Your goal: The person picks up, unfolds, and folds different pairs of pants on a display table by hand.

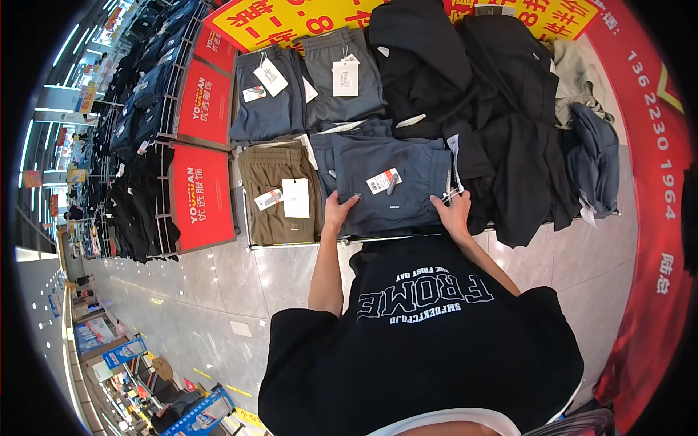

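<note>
A folded pair of blue-grey pants (392,185) lies in front of me at the near edge of the display table, with a white and orange tag on it. My left hand (339,212) grips its left edge, thumb on top and fingers hidden beneath. At the waistband end, my right hand (452,211) pinches the other edge, close to a white tag strip (455,160). Olive folded pants (280,192) with a white hang tag sit just left of my left hand. Black garments (512,174) lie loosely heaped right of my right hand.
Folded grey pants (342,65) and dark blue pants (265,109) lie in the back row. A yellow sign (320,22) stands behind them. Red panels (202,196) and clothing racks (131,145) are at left. A crumpled blue garment (592,156) hangs at the right edge.
</note>
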Demonstrator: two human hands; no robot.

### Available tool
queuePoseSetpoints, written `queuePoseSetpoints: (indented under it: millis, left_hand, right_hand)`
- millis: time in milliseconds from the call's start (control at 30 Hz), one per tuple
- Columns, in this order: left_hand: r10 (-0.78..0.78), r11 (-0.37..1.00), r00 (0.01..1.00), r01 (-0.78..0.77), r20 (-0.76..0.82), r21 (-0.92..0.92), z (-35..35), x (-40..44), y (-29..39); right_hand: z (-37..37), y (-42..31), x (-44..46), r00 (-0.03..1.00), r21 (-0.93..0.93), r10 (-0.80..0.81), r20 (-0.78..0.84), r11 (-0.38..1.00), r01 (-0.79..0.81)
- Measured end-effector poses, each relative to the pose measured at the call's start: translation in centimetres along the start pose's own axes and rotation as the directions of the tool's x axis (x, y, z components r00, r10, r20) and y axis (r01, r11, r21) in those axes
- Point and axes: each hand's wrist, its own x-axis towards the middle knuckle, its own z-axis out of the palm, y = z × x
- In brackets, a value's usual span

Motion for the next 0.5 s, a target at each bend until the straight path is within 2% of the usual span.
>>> queuePoseSetpoints:
  millis: [33, 67, 133, 167, 200, 233, 267, 367, 433, 467, 500]
  left_hand:
    - [-0.027, 0.994, 0.999, 0.030, 0.034, -0.110, 0.1, -0.4, 0.6]
    - [-0.050, 0.974, 0.996, 0.064, 0.070, -0.216, 0.2, -0.8, 1.3]
    - [-0.089, 0.964, 0.994, 0.103, 0.065, -0.247, 0.3, -1.6, 2.3]
    - [-0.123, 0.951, 0.990, 0.138, 0.068, -0.277, 0.3, -1.9, 2.8]
    - [-0.128, 0.950, 0.990, 0.141, 0.066, -0.277, 0.3, -2.4, 3.3]
    - [-0.090, 0.923, 0.990, 0.123, 0.107, -0.364, 0.3, -3.2, 4.3]
    - [-0.050, 0.887, 0.989, 0.109, 0.143, -0.448, 0.3, -4.2, 5.5]
    - [-0.083, 0.854, 0.991, 0.125, 0.106, -0.505, 0.6, -7.7, 9.0]
    - [-0.054, 0.862, 0.998, 0.069, 0.044, -0.501, 1.8, -9.7, 8.5]
    - [-0.056, 0.857, 0.998, 0.068, 0.038, -0.511, 2.7, -11.0, 8.8]
    - [-0.083, 0.841, 0.995, 0.103, 0.063, -0.531, 3.6, -12.5, 9.7]
  right_hand:
    - [-0.1, -0.2, -0.1, 0.998, -0.036, -0.019, -0.065, 0.999, 0.017]
    - [-0.4, -0.3, 0.0, 0.998, -0.034, -0.022, -0.062, 0.999, 0.020]
    - [-1.0, -0.4, 0.3, 0.983, 0.356, 0.093, 0.157, 0.923, -0.145]
    - [-0.9, -0.5, 0.3, 0.982, 0.356, 0.093, 0.163, 0.923, -0.147]
    - [-0.8, -0.6, 0.2, 0.990, 0.436, 0.053, 0.134, 0.893, -0.107]
    - [-0.8, -0.5, 0.1, 0.995, 0.511, 0.015, 0.102, 0.857, -0.065]
    - [-0.8, -0.2, 0.2, 0.994, 0.508, 0.017, 0.110, 0.858, -0.070]
    - [-1.4, 0.1, 1.0, 0.979, 0.524, -0.039, 0.200, 0.849, -0.073]
    - [-3.6, -1.1, 2.0, 0.969, 0.570, -0.030, 0.245, 0.813, -0.119]
    - [-4.6, -1.7, 2.4, 0.978, 0.626, -0.050, 0.200, 0.774, -0.089]
    - [-6.6, -2.7, 3.0, 0.971, 0.617, -0.079, 0.224, 0.783, -0.078]
